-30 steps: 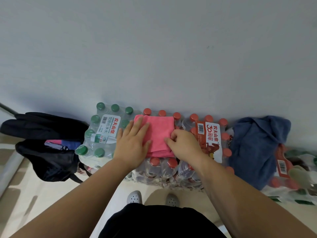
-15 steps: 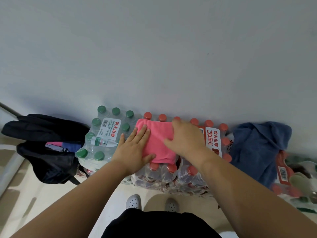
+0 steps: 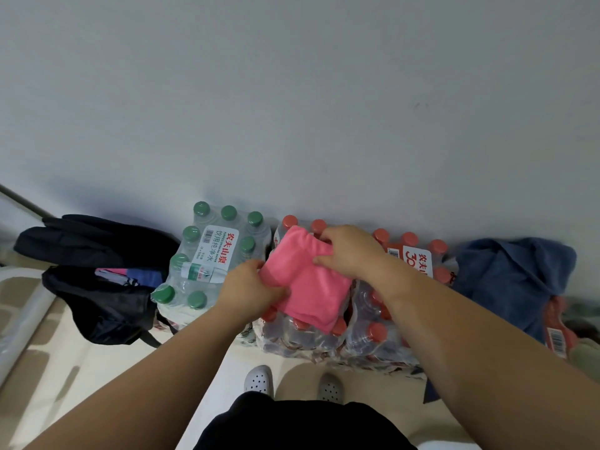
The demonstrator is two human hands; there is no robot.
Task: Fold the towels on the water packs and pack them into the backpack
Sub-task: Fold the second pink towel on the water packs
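Beige floor (image 3: 65,368) nearest; on the red-capped water pack (image 3: 373,339), left hand (image 3: 246,287) pinches the folded pink towel (image 3: 311,287) at its left edge and right hand (image 3: 352,251) grips its far end. Towel's long axis slants far-left to near-right. Open black backpack (image 3: 107,306) sits left, blue towel (image 3: 513,280) right, grey wall (image 3: 292,108) behind.

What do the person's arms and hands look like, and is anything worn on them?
The left arm and right arm are bare, with no sleeves in view. The left hand and right hand wear no gloves, and no watch, ring or bracelet shows.
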